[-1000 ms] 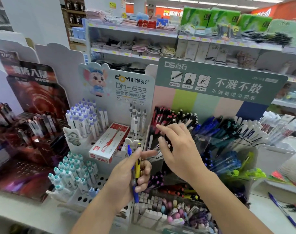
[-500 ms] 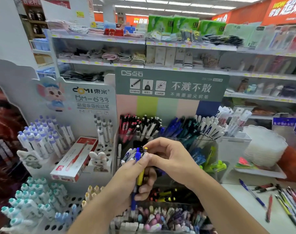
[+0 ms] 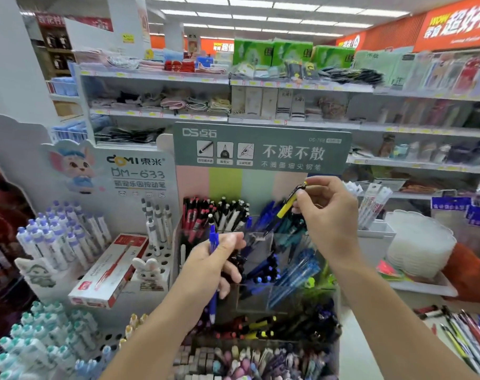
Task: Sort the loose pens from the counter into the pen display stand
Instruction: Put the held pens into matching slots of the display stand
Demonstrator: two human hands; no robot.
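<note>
My right hand [image 3: 328,215] pinches a yellow and black pen [image 3: 287,205], held tilted above the upper rows of the pen display stand [image 3: 260,149]. Lower down, my left hand [image 3: 214,267] grips a blue pen [image 3: 213,275] upright in front of the stand's clear middle compartments. The stand holds red, black-and-white, blue and teal pens in tiers. Loose pens [image 3: 463,330] lie on the white counter [image 3: 365,352] at the lower right.
A white DM-633 pen stand [image 3: 140,171] with purple-capped pens and a red-white pen box [image 3: 110,270] stands to the left. A stack of white trays [image 3: 419,242] sits right of the stand. Store shelves fill the background. Erasers and small items lie in the front bin.
My right hand took the yellow pen out of my left hand and lifted it up to the right. My left hand keeps only the blue pen. The camera tilted up.
</note>
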